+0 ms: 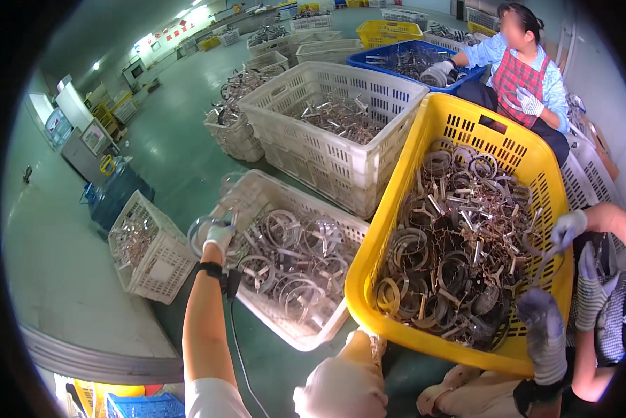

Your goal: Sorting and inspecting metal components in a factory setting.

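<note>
My left hand (219, 235), in a white glove with a black band at the wrist, is closed on a metal ring (197, 235) above the left end of a white crate (311, 340). Large metal rings (283, 228), some with spoked centres, fill that crate. My right hand (544, 338), in a grey glove, is raised at the near right edge of a yellow crate (375, 324). Its fingertips lie close to a thin curved metal strip (540, 270); whether they grip it is unclear. Mixed rings and short metal pieces (466, 216) fill the yellow crate.
A person's gloved hands (570, 227) work close on my right. Another person (525, 70) in a checked apron handles rings over a blue crate (354, 59). Stacked white crates (306, 157) stand ahead; a smaller crate (170, 279) sits left. A cable (237, 348) hangs near my left arm.
</note>
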`<action>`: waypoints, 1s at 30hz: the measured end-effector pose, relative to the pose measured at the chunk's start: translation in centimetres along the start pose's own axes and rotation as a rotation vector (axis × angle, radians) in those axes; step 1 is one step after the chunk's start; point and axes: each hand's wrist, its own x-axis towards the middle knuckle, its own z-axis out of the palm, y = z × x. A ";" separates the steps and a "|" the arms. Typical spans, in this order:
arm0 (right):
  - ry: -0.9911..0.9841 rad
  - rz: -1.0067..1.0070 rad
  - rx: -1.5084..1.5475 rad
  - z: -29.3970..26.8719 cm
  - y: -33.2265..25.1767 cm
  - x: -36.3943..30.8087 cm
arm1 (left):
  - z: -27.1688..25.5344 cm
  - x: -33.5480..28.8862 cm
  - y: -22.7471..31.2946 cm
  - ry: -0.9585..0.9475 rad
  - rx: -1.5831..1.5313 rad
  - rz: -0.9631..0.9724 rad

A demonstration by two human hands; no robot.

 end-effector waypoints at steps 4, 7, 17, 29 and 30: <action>0.067 0.098 -0.075 0.5 0.8 1.2 | -0.3 7.1 -8.3 0.037 0.143 -0.118; 0.071 0.105 -0.115 0.0 1.9 1.5 | 3.2 11.2 -10.4 0.050 0.585 0.025; 0.096 0.094 -0.179 0.8 0.2 1.3 | 1.0 8.9 -5.5 0.342 -0.371 0.195; 0.147 0.217 0.470 -1.7 -0.5 -1.3 | 7.9 -31.4 31.0 -0.898 -0.825 0.917; 0.139 0.232 0.519 -1.8 -0.9 -1.7 | 8.3 -34.1 31.9 -0.974 -0.798 1.027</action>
